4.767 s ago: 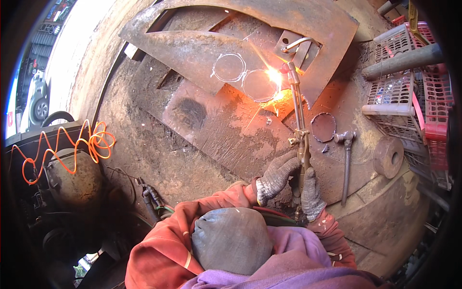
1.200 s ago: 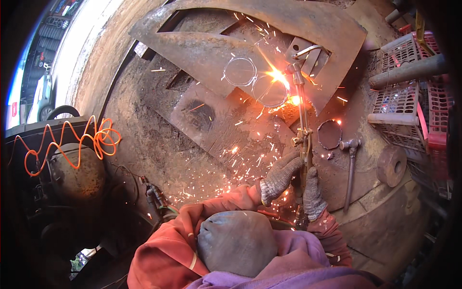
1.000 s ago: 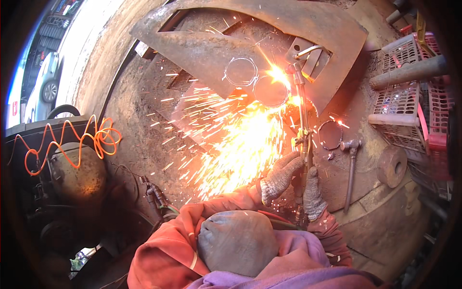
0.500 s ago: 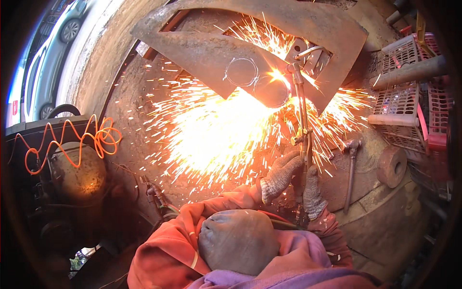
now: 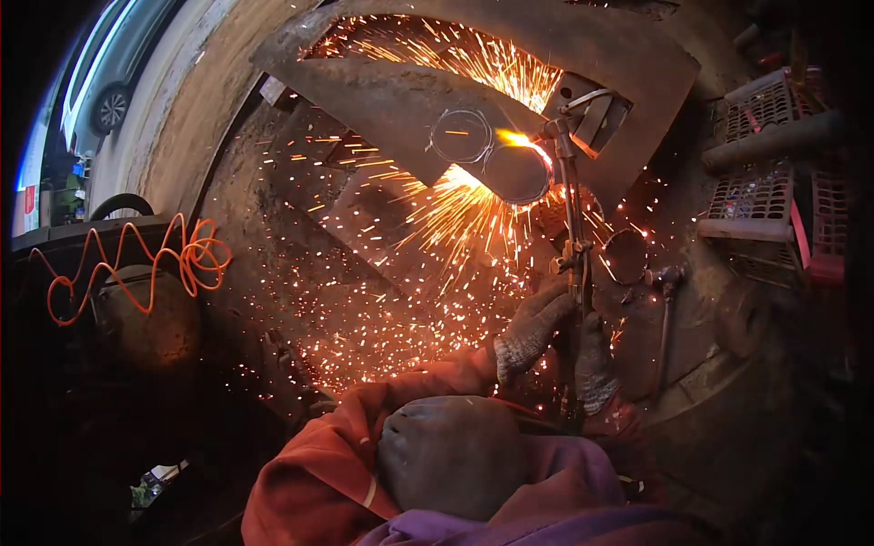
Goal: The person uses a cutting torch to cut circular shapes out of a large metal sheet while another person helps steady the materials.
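My left hand [image 5: 534, 329], in a grey knit glove, is closed around the cutting torch [image 5: 572, 214] near its valves. Just behind it, my right hand [image 5: 595, 364], gloved too, wraps the rear of the torch handle. The torch head rests at the right side of a round outline on the steel plate [image 5: 382, 96]. A bright orange cut line glows there, a yellow flame licks to the left, and sparks spray out beneath the plate. Left of the cut, a second chalk circle [image 5: 461, 136] is marked on the plate.
A hammer [image 5: 665, 318] lies to the right, near a round disc [image 5: 626, 256]. Plastic crates [image 5: 751, 196] stand at the far right with a pipe [image 5: 774, 141] across them. An orange coiled hose [image 5: 137, 264] and a dark tank [image 5: 150, 318] are at the left.
The spark spray below the plate has shrunk and dimmed, with loose sparks scattered toward me. The flame at the torch head looks longer and yellower. Both hands stay nearly in place.
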Tool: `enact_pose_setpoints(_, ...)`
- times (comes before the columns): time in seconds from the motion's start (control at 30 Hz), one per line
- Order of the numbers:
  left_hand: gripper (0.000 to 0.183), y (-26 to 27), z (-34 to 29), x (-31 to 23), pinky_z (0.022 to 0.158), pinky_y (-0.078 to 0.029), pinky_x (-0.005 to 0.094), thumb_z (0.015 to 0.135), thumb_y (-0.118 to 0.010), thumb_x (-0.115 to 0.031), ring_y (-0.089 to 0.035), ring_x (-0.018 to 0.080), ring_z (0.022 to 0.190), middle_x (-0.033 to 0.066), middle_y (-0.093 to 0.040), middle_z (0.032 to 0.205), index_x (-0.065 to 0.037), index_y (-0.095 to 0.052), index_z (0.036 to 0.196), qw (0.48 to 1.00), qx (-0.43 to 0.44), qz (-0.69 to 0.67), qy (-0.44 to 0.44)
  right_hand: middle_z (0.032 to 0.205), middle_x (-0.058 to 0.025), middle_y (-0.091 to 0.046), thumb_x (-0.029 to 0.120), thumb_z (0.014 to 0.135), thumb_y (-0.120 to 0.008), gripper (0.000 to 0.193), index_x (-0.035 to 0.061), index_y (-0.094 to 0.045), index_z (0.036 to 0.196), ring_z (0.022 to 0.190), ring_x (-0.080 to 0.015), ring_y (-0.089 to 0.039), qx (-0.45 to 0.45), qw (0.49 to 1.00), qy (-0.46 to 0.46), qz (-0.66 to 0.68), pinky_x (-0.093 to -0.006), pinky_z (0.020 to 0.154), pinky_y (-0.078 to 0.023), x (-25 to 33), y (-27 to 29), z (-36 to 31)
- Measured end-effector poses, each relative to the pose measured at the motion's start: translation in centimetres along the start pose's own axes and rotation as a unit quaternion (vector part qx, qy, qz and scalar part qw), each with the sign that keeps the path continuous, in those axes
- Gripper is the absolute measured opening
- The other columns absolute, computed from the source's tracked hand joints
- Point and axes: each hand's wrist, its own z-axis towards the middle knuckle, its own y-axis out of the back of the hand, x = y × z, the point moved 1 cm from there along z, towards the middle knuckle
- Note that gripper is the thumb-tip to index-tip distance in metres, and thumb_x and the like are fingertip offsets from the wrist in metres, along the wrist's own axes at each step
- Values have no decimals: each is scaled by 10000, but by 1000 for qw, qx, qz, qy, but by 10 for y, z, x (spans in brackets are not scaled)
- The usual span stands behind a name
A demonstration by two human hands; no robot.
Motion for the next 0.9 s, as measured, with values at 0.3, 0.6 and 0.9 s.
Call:
enact_pose_setpoints(0.3,295,-4,2,-10,741,-460,249,983,-493,-169,-535,89,852,-6,-590,1060,-35,-591,1226,997,5,66,-27,1357,-59,-509,572,995,-404,668,83,-409,1451,1198,-169,-503,-6,997,-9,76,-328,989,-438,24,-31,-7)
enact_pose_setpoints(0.6,270,-4,2,-9,713,-451,255,1003,-482,-243,-539,93,810,-6,-597,911,-47,-627,1118,997,4,70,27,1309,-79,-560,580,1012,-325,712,69,-343,1508,1136,-176,-544,-13,994,-6,-109,-324,943,-456,20,-5,-7)
enact_pose_setpoints(0.9,261,-5,2,-18,708,-440,261,1025,-456,-229,-531,98,809,16,-598,905,-47,-630,1097,992,13,128,-9,1378,-100,-524,539,1033,-297,664,70,-356,1499,1232,-210,-500,-4,988,-46,-149,-347,1026,-402,16,9,-5)
